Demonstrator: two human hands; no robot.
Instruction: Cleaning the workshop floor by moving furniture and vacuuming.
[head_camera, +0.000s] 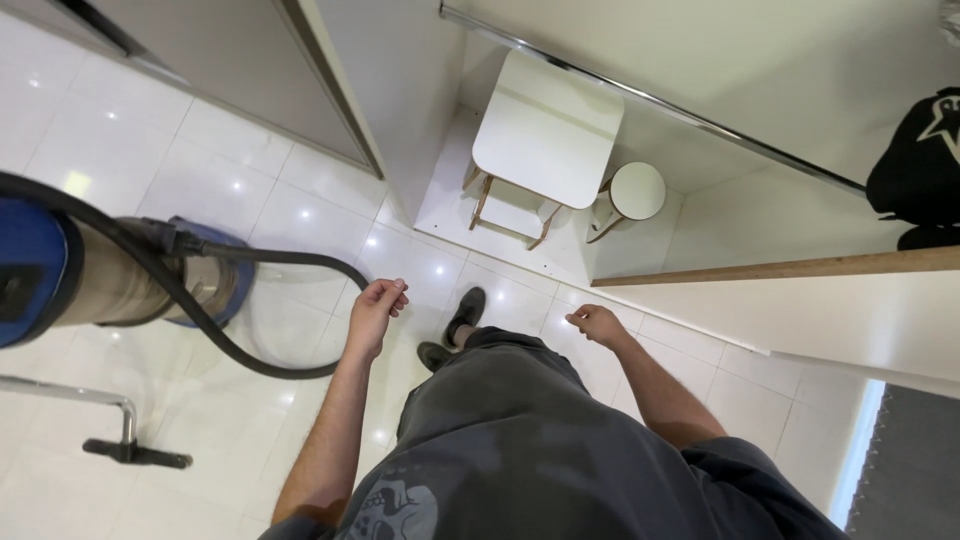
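My left hand (376, 306) hangs in front of me with its fingers loosely curled and holds nothing; it is close to the black vacuum hose (232, 352) that loops over the white tiled floor. My right hand (597, 323) is also empty, fingers curled in, above the floor tiles. Between the hands I see my grey clothing and my dark shoes (464, 316). The hose runs to a blue and steel canister vacuum (110, 275) on my left.
A small white table (545, 130) and a round white stool (636, 190) stand ahead in an alcove under a chrome rail (650, 100). A black garment (915, 165) hangs at right. A floor nozzle on a metal tube (130, 450) lies lower left.
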